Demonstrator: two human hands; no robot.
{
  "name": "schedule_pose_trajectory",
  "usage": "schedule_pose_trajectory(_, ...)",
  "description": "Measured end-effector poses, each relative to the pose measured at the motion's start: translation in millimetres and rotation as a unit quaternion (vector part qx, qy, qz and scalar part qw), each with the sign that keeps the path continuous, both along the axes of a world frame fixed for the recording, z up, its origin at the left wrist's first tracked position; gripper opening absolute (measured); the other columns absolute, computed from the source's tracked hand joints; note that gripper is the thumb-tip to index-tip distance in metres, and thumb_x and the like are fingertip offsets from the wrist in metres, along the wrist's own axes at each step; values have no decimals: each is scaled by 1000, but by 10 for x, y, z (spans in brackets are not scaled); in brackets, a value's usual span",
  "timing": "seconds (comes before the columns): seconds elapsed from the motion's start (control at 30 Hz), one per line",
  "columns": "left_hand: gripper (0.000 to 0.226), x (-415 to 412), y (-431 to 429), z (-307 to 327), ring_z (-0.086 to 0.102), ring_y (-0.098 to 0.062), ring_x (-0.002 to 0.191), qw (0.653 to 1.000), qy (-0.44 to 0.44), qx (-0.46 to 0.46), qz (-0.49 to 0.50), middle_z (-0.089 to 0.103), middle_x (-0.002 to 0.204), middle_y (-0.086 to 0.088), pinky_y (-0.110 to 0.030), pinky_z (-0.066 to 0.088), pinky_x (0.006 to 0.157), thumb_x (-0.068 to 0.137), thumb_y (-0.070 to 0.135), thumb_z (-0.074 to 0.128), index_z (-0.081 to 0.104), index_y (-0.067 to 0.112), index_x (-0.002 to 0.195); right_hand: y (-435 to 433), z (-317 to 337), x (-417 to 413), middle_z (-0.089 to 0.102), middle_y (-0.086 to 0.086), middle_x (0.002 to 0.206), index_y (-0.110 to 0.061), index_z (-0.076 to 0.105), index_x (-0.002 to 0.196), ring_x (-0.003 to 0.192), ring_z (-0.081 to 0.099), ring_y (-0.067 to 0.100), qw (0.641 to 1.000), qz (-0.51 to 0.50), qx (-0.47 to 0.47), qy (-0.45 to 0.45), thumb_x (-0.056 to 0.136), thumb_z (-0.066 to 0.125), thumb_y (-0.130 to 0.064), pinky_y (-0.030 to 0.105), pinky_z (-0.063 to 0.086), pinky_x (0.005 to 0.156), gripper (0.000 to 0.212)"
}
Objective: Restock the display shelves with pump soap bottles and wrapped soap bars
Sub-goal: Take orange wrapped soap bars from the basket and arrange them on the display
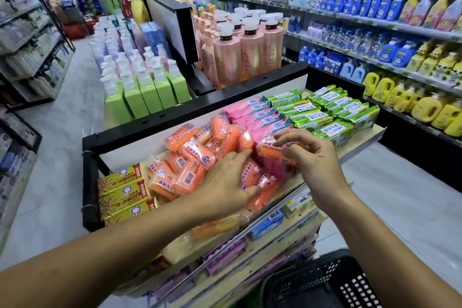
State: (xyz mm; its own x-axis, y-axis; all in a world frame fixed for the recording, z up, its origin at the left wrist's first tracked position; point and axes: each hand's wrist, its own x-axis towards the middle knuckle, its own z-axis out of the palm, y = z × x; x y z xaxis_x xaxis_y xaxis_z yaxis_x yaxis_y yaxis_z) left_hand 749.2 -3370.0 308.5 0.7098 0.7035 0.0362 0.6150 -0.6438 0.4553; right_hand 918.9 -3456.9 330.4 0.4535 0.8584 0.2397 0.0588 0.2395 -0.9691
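One orange soap bar is pinched in the fingers of the right hand, just over the pink bars. The left hand rests straight-fingered on the loose orange pile. Beyond the fingertips, green bars and pump bottles stand in full rows. I judge stocking nearly done; this jumbled pile needs tidying.

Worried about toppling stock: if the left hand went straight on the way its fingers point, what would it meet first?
Probably the upright orange bar just ahead of the left hand; pink bars lie beyond. Depth is unclear.
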Motion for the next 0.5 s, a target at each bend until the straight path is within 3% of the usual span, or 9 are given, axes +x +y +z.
schedule_pose_trajectory(0.03, 81, -34, -14, -33, 37, -12, 131, 1000, 7, 9, -5, 42, 144, 5, -24, 23, 106, 88, 52, 63, 22, 28, 154, -4, -12, 11, 67, 7, 108, -13, 75, 78, 92, 64, 17, 1000, 9, 2, 8, 76, 58, -6, 22, 49, 56, 18)
schedule_pose_trajectory(0.1, 73, -86, -3, -72, 34, -12, 135, 1000, -7, 21, 1, 41, 148, 5, -24, 19, 110, 92, 47, 61, 26, 27, 153, -14, -41, 28, 65, 7, 111, -16, 75, 80, 94, 63, 16, 1000, 25, 6, 18, 75, 56, -6, 20, 48, 54, 22)
schedule_pose_trajectory(0.17, 65, -97, 56, -69, 45, -13, 128, 999, -38, 21, 10, 50, 138, 4, -28, 33, 112, 88, 48, 65, 43, 22, 144, -19, -62, 36, 63, 4, 114, -19, 74, 87, 93, 65, 15, 999, 31, 7, 21, 71, 56, -7, 22, 48, 53, 27)
schedule_pose_trajectory(0.27, 50, -66, 144, -56, 52, -8, 103, 997, -83, -1, 8, 50, 111, 8, -21, 45, 91, 81, 49, 73, 58, 21, 120, 7, -84, 31, 71, 6, 98, -21, 69, 93, 73, 65, 24, 998, 40, 2, 52, 62, 56, -10, 28, 47, 48, 35)
schedule_pose_trajectory(0.4, 36, 24, 196, -52, 50, -10, 88, 997, -76, 0, 2, 49, 94, 12, -29, 46, 78, 78, 48, 76, 49, 29, 92, 52, -94, 28, 72, 4, 85, -21, 67, 91, 72, 57, 33, 996, 26, 14, 81, 65, 53, -6, 30, 45, 46, 33)
schedule_pose_trajectory(0.5, 38, 88, 192, -35, 50, -13, 85, 998, -67, 18, -1, 49, 92, 10, -31, 45, 75, 79, 48, 76, 44, 29, 87, 55, -115, 28, 72, 6, 88, -21, 68, 89, 73, 57, 35, 997, 21, 5, 76, 65, 54, -7, 32, 44, 47, 31)
